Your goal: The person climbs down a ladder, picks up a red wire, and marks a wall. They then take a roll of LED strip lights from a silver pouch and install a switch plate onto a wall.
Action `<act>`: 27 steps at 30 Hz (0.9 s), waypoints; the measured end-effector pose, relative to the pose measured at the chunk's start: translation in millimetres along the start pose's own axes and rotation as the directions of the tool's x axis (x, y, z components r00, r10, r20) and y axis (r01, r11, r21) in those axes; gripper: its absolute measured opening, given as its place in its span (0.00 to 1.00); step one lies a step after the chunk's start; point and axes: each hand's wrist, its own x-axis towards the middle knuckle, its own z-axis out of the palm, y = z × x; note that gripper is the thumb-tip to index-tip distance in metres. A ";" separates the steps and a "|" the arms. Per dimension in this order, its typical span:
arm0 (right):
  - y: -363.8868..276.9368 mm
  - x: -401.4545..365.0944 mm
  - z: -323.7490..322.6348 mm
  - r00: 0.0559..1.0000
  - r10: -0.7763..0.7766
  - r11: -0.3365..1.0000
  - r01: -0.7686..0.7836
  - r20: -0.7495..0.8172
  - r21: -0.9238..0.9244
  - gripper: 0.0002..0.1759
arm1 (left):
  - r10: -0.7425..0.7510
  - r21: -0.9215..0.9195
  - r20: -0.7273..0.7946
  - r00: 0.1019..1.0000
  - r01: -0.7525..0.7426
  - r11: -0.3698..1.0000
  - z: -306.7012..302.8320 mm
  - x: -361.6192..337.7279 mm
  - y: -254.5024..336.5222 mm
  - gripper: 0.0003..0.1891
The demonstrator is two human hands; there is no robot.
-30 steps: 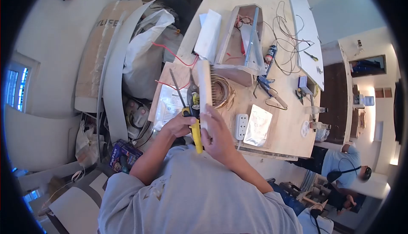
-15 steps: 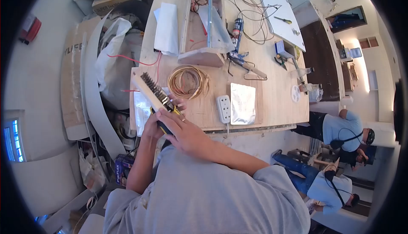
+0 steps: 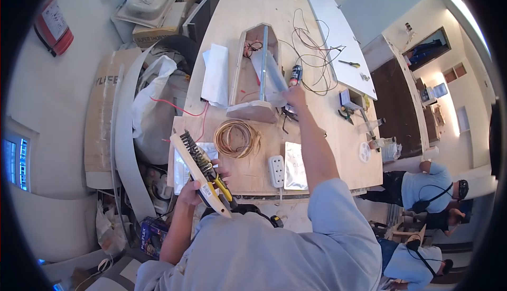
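Note:
My left hand (image 3: 196, 189) is closed around a wire brush (image 3: 199, 170) with a pale wooden back, together with yellow-and-black pliers (image 3: 223, 189). Across the table stretches my right hand (image 3: 296, 98), at the lower end of a dark labelled canister (image 3: 296, 73); its fingers are mostly hidden from me. Close to that hand stands an open wooden box (image 3: 246, 82) with a metal strip along it and red wires inside. A coil of tan wire (image 3: 235, 139) lies between my hands, above a white power strip (image 3: 276, 171) and a silver pouch (image 3: 294, 165).
Loose dark cable (image 3: 316, 71) spreads over the table's far part, beside a white panel (image 3: 346, 48) bearing a screwdriver (image 3: 349, 63). Bottles (image 3: 376, 123) stand at the right edge. Two people (image 3: 426, 184) are at lower right. Cardboard and bags (image 3: 153, 95) crowd the left.
My right hand has left the brush and pliers and reached forward to the canister. My left hand keeps both tools, now lower in view. The camera view has tilted up.

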 end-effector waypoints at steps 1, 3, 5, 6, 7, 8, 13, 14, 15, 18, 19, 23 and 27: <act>-0.7 -4.8 -10.4 0.998 0.000 0.997 0.005 -0.069 0.075 0.23 | -0.006 0.006 -0.003 1.000 0.007 1.000 -3.3 -2.5 1.3 0.48; 1.4 -20.8 -39.6 0.983 0.012 0.964 0.037 -0.183 0.262 0.20 | -0.021 0.004 -0.012 1.000 0.021 1.000 -11.3 -7.8 -2.1 0.47; -5.9 -48.5 -83.0 0.956 -0.025 0.915 0.139 -0.292 0.379 0.16 | -0.025 0.026 0.003 1.000 0.025 0.999 -9.1 -4.5 -0.4 0.46; -15.3 -76.0 -106.4 0.934 -0.073 0.899 0.213 -0.351 0.382 0.14 | -0.026 0.040 0.012 1.000 0.026 0.999 -7.8 -0.8 1.4 0.46; -28.2 -107.4 -127.7 0.918 -0.081 0.870 0.255 -0.389 0.421 0.13 | -0.023 0.026 0.036 0.999 0.023 0.999 -8.2 4.7 0.2 0.45; -40.7 -140.4 -144.2 0.900 -0.088 0.837 0.299 -0.427 0.458 0.12 | -0.024 0.017 0.076 0.997 0.023 1.000 -6.8 13.9 -0.5 0.46; -62.4 -274.8 -134.4 0.864 -0.311 0.795 0.465 -0.397 0.389 0.09 | -0.069 -0.104 0.246 0.967 0.097 0.990 14.1 68.3 0.8 0.49; -69.1 -294.1 -123.2 0.849 -0.379 0.733 0.519 -0.369 0.440 0.12 | -0.080 -0.139 0.251 0.965 0.118 0.983 19.3 75.1 0.9 0.50; -77.5 -314.9 -114.9 0.883 -0.391 0.742 0.469 -0.258 0.480 0.12 | -0.092 -0.136 0.237 0.967 0.126 0.983 13.4 78.8 -1.4 0.50; -100.4 -350.8 -97.1 0.929 -0.363 0.717 0.228 0.074 0.659 0.13 | -0.125 -0.123 0.201 0.972 0.152 0.981 3.0 82.7 -6.4 0.49; -98.5 -358.0 -87.2 0.942 -0.320 0.660 0.148 0.098 0.737 0.16 | -0.121 -0.114 0.193 0.974 0.145 0.983 17.5 80.7 0.5 0.48; -72.0 -358.7 -92.6 0.862 -0.396 0.544 -0.059 0.318 0.837 0.23 | -0.070 -0.026 0.074 0.995 0.072 0.997 -3.9 59.6 2.3 0.48; 58.5 -330.3 -35.9 0.952 0.305 0.854 -0.274 0.002 0.442 0.34 | 0.111 0.038 0.020 0.994 -0.112 0.993 -33.7 28.2 14.7 0.49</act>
